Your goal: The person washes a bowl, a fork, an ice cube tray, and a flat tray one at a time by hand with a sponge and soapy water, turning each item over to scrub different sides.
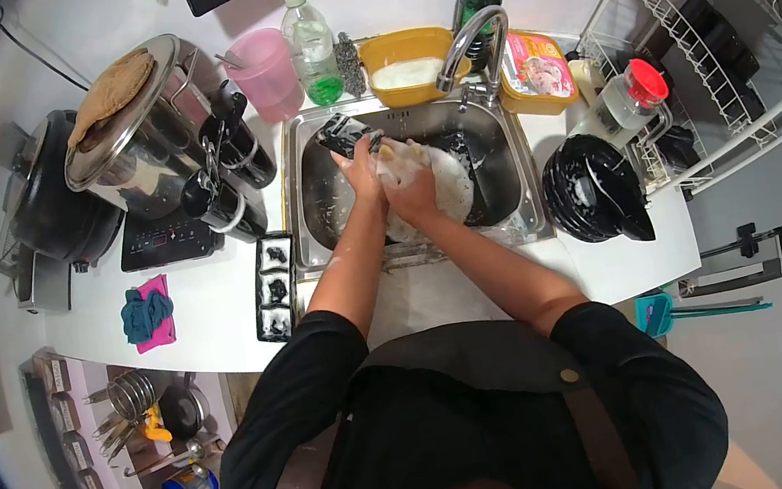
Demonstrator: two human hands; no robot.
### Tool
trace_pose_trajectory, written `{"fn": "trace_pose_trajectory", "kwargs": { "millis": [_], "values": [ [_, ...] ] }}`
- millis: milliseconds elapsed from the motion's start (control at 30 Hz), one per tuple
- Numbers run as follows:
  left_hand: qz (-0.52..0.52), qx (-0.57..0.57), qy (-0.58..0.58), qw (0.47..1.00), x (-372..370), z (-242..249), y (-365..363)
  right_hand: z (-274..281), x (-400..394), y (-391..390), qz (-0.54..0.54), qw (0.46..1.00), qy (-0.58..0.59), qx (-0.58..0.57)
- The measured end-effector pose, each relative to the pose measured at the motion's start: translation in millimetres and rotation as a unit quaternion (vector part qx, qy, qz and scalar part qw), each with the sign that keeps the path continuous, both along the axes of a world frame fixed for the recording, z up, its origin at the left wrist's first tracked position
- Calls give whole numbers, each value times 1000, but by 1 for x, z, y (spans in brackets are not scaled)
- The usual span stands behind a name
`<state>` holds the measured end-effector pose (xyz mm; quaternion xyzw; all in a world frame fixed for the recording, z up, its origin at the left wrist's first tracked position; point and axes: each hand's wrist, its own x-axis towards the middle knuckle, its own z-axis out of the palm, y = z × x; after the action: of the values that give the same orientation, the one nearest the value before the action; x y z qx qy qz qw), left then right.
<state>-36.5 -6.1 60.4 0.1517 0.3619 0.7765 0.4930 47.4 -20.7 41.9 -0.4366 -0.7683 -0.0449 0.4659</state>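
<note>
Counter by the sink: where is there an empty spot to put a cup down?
Bare counter lies in front of the induction cooker, between the blue and pink cloths and the black tray. Another bare strip lies below the stacked black bowls. Behind the sink, bottles and tubs crowd it.

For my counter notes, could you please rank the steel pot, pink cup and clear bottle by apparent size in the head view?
1. steel pot
2. pink cup and clear bottle: look alike, so unranked.
</note>
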Motion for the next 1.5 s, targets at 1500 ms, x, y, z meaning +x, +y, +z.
{"fn": "trace_pose_trajectory", "kwargs": {
  "millis": [1500],
  "values": [
    [-32, -343, 801, 491, -134, 81, -200, -5, 48, 12, 137, 801, 406, -418]
  ]
}}
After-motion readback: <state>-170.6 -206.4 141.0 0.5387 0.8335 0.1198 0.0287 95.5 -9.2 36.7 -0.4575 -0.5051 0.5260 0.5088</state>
